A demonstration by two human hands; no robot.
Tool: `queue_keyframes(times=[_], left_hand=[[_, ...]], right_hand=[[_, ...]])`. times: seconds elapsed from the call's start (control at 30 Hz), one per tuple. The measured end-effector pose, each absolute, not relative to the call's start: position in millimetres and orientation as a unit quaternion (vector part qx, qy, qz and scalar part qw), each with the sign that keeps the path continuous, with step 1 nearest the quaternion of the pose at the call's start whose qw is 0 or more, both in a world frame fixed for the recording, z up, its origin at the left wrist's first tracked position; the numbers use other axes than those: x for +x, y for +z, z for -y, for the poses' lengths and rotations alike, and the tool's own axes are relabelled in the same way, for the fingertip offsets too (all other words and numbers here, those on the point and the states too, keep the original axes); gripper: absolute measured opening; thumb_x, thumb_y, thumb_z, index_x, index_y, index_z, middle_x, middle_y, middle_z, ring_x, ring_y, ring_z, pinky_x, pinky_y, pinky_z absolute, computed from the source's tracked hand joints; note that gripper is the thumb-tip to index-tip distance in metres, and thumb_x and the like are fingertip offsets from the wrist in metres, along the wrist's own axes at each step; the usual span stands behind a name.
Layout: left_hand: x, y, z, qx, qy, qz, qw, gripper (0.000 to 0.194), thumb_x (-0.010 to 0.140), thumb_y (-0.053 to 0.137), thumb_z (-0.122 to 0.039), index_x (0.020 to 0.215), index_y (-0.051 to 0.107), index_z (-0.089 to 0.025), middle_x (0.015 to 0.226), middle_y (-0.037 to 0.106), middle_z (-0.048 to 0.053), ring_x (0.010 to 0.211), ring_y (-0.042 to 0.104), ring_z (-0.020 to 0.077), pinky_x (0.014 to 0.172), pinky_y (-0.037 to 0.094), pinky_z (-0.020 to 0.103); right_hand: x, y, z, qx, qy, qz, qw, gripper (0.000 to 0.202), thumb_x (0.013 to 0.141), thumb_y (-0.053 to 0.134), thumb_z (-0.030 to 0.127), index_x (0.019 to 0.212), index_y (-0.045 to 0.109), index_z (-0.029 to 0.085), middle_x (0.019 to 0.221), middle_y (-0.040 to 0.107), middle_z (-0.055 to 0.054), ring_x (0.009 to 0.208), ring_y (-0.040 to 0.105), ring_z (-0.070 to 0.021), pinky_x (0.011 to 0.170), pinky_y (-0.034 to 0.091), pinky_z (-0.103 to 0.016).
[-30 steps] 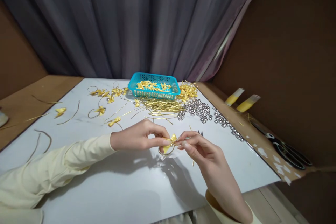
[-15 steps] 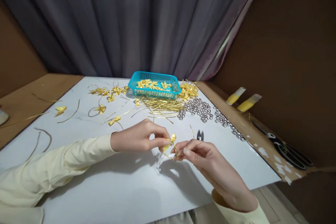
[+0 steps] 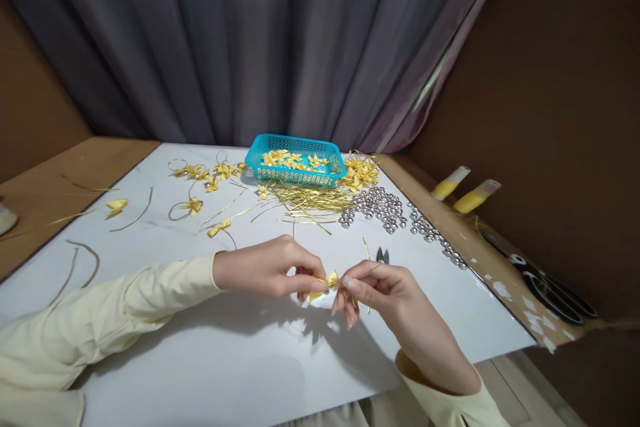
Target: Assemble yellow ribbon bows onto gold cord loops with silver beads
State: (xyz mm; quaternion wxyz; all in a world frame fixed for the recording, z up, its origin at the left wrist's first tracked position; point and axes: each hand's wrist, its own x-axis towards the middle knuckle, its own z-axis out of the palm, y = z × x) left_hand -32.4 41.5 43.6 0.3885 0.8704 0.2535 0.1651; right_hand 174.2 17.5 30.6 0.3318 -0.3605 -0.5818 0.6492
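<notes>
Between thumb and fingers, my left hand [image 3: 280,269] pinches a small yellow ribbon bow [image 3: 332,279] above the white board. Just right of the bow, my right hand [image 3: 383,290] has its thumb and index finger pressed together, with a thin gold cord at the fingertips; its lower fingers are spread. Beyond the hands lies a pile of gold cords [image 3: 313,200]. A blue basket [image 3: 300,178] behind it holds yellow bows. Small silver rings [image 3: 380,207] lie to the right of the cords.
Small dark snips [image 3: 383,255] lie behind my right hand. Large black-handled scissors [image 3: 550,290] and two yellow-filled tubes [image 3: 477,195] are on the brown surface at the right. Finished-looking bows with cord loops [image 3: 193,207] and loose cords [image 3: 87,260] are at the left.
The bow has dropped slightly and turned between the hands. The cord loop below it no longer shows clearly, and my right hand's lower fingers have spread downward.
</notes>
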Motion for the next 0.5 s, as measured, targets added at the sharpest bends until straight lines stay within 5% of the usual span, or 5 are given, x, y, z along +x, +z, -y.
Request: queue_keyframes(times=[0.5], left_hand=[[-35.2,44.1,-42.2,0.848,0.184,-0.213,0.45,0.018,0.088,0.049,-0.02,0.086,0.065,-0.012,0.069,0.069,0.005,0.062,0.06,0.01,0.063,0.046,0.018]], right_hand=[[173.1,28.7,-10.4,-0.413,0.537,0.634,0.373,0.019,0.076,0.064,0.033,0.07,0.065,0.015,0.053,0.062,-0.001,0.047,0.056,-0.0108,0.048,0.047,-0.022]])
